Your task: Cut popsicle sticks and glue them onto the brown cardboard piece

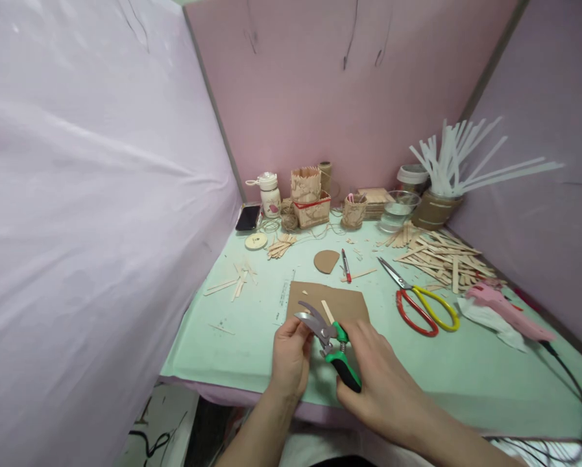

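Note:
My right hand (375, 370) is wrapped round the green and black handles of a pair of pruning shears (339, 366). The metal blades point up and to the left and stand apart. Close to the blade tips, my left hand (291, 357) is closed in a pinch; whatever its fingers hold is hidden. Beneath the shears lies a brown cardboard sheet (346, 298) on the pale green table. A short wooden craft stick (327, 311) shows just behind the shears, over the cardboard, along with a small wood scrap.
Beyond the sheet are a cut cardboard piece (326, 261) and a red marker (346, 266). To the right lie scissors (414, 295), a pile of craft sticks (446, 259) and a pink glue gun (509, 310). Baskets (313, 211) and a water bowl (398, 211) stand at the back.

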Motion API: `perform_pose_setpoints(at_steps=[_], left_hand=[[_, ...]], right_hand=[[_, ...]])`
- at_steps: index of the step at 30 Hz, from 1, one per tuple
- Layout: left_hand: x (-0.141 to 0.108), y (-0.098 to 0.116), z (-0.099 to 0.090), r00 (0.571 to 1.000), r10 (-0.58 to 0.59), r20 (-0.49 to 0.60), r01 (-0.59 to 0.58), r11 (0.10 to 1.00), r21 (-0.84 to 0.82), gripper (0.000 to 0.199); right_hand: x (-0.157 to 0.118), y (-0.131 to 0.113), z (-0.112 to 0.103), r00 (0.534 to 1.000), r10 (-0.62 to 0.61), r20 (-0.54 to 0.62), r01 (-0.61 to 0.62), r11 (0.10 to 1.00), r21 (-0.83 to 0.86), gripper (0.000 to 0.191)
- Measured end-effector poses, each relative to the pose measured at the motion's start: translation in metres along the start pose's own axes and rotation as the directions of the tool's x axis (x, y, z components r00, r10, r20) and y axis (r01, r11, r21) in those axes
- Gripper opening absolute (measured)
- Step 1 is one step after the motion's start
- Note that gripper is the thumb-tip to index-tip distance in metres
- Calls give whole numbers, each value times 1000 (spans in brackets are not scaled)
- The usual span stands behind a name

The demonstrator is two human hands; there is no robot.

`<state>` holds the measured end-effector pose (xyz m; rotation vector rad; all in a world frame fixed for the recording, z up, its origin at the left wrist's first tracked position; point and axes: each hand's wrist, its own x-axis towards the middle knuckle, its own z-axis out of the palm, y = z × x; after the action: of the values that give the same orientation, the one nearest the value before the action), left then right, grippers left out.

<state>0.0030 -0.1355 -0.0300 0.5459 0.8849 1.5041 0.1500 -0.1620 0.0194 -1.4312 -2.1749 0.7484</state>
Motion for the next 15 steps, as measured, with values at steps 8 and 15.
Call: perform_pose_setpoints(at_steps=[8,15], left_hand=[[-2,-1,-1,1000,18,9,-18,1000,-11,24],[-3,0,-4,1000,-5,29,4,1000,24,26]], right_hand=[[-1,0,-7,999,-2,45,3,1000,-27,49],[-1,1,-8,997,-11,71,11,1000,-2,45]])
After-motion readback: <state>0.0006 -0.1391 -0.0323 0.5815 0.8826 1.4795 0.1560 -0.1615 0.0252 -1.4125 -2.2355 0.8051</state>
